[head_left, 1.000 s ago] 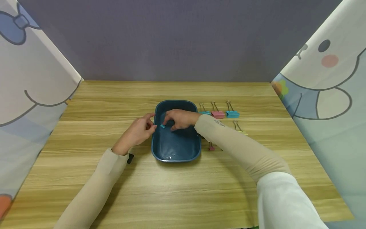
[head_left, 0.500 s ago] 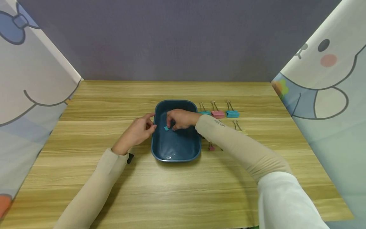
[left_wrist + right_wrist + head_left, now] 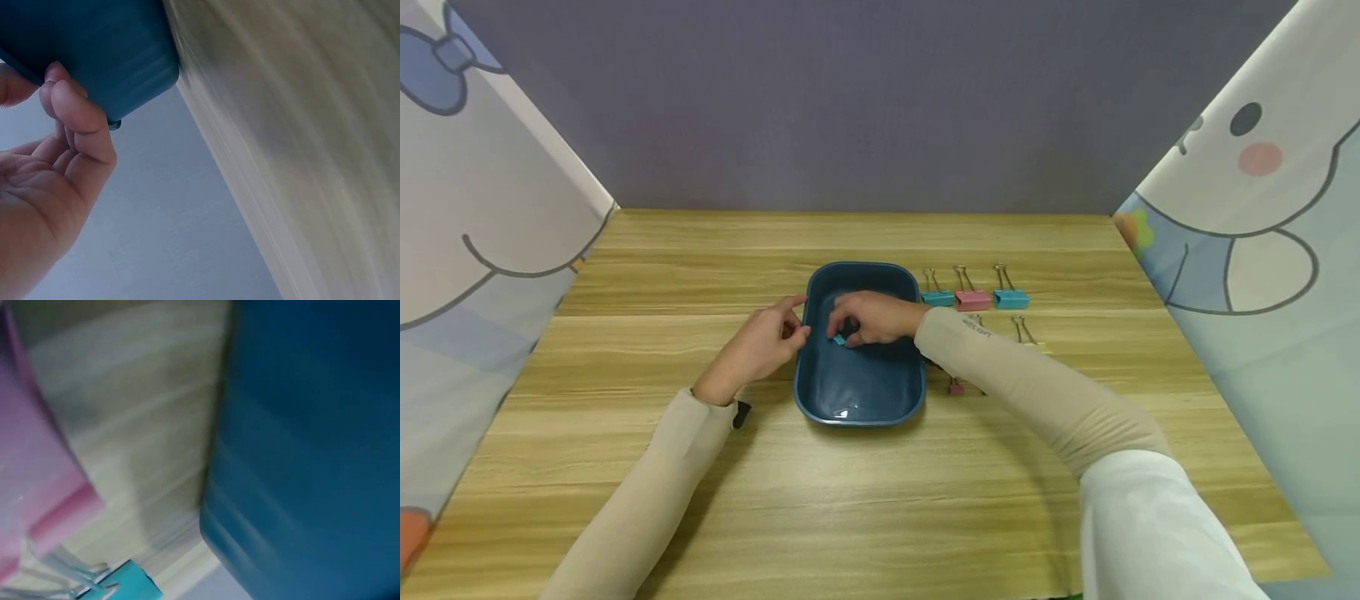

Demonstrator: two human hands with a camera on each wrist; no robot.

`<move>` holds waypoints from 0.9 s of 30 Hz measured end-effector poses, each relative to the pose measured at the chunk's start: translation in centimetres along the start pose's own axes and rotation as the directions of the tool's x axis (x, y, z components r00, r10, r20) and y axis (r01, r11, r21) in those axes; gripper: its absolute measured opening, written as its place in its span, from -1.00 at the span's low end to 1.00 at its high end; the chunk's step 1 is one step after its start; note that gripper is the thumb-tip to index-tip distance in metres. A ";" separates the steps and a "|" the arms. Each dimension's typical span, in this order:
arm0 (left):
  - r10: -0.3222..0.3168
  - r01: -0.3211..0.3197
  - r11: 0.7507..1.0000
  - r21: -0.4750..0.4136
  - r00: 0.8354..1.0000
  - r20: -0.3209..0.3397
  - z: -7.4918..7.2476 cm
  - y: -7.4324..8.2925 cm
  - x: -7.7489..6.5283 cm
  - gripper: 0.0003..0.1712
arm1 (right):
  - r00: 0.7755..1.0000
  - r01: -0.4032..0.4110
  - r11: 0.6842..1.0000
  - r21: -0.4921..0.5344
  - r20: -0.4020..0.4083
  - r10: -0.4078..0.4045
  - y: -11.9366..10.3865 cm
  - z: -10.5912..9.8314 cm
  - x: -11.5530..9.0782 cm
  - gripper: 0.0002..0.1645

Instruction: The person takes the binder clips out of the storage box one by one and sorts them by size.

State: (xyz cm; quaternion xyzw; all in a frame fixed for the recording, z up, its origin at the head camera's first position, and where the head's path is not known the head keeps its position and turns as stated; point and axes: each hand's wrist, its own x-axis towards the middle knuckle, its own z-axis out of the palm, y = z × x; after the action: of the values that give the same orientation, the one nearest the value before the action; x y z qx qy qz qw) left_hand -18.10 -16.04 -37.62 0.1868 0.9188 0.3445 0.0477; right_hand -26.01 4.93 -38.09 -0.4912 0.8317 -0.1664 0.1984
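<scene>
A deep blue rectangular bin [image 3: 859,400] sits mid-table. My right hand [image 3: 880,317] reaches down into it from the right. Its bent index finger and thumb close in on a small light-blue binder clip [image 3: 839,340] near the bin's left side; the hand hides part of the clip. My left hand [image 3: 760,340] is outside the bin, index fingertip and thumb tip right at its left rim. In the left wrist view, bent fingers [image 3: 87,119] touch the bin's outer wall. The right wrist view shows the bin's outer side, but not my right hand.
To the bin's right, two blue binder clips, one of them the larger blue clip [image 3: 1011,299], and a pink binder clip [image 3: 973,301] stand in a row. Nearer lie a yellow clip [image 3: 1033,344] and a small dark-pink clip [image 3: 956,389], partly behind my right sleeve [image 3: 1037,392].
The small blue binder clip has shifted slightly right and nearer and turned, as the right thumb and index finger drew in on it. The left hand stays at the rim.
</scene>
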 end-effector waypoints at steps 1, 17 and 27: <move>0.001 -0.001 1.000 0.001 1.000 0.001 0.0 0.0 0.0 -0.41 | 1.000 0.007 1.000 -0.001 -0.006 -0.007 0.0 0.1 0.0 -0.72; -0.011 0.011 1.000 -0.002 1.000 -0.006 0.1 0.1 0.0 -0.41 | 0.999 -0.030 0.999 -0.024 -0.035 0.029 -0.4 -0.4 -0.8 -0.77; -0.006 0.006 1.000 0.005 1.000 -0.012 0.0 -0.1 0.1 -0.42 | 0.985 0.062 0.998 0.014 -0.163 -0.059 -1.1 -1.9 -3.5 -0.75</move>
State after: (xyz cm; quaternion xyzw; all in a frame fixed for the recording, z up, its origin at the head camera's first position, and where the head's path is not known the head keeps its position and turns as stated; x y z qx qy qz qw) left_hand -18.21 -16.07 -37.71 0.1822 0.9205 0.3432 0.0428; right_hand -24.60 7.63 -35.30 -0.4990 0.8282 -0.2199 0.1294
